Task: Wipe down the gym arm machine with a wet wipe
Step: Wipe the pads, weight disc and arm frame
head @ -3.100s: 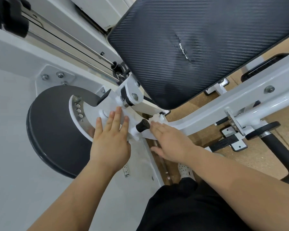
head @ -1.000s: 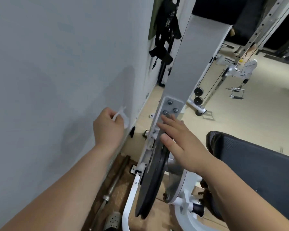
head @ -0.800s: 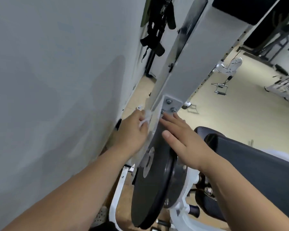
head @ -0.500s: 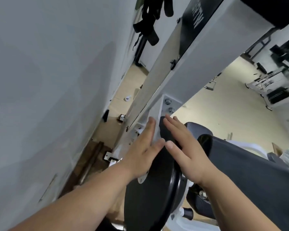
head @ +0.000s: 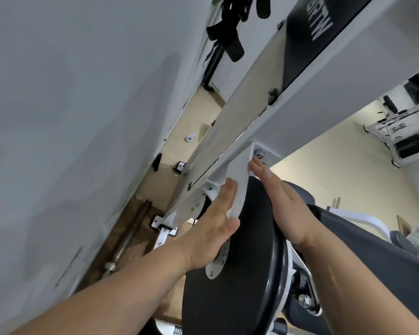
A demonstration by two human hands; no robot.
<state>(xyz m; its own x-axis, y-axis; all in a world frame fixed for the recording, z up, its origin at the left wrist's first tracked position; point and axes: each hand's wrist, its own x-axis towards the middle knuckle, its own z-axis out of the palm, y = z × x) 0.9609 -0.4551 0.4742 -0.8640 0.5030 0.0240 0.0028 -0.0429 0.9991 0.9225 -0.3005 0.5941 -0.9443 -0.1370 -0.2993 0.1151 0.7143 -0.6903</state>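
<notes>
Place: gym | cues – weight machine (head: 264, 131) w/ black disc (head: 230, 281), barbell (head: 128, 235), racks (head: 402, 131) behind

Both hands, left (head: 212, 228) and right (head: 284, 206), reach forward, fingers (head: 258, 168) extended flat.

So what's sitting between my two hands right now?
In the head view, the white bracket and the black disc's rim lie between the left hand and right hand.

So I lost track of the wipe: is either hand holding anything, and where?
Left hand presses the wet wipe flat under its fingers; right hand grips nothing.
</notes>
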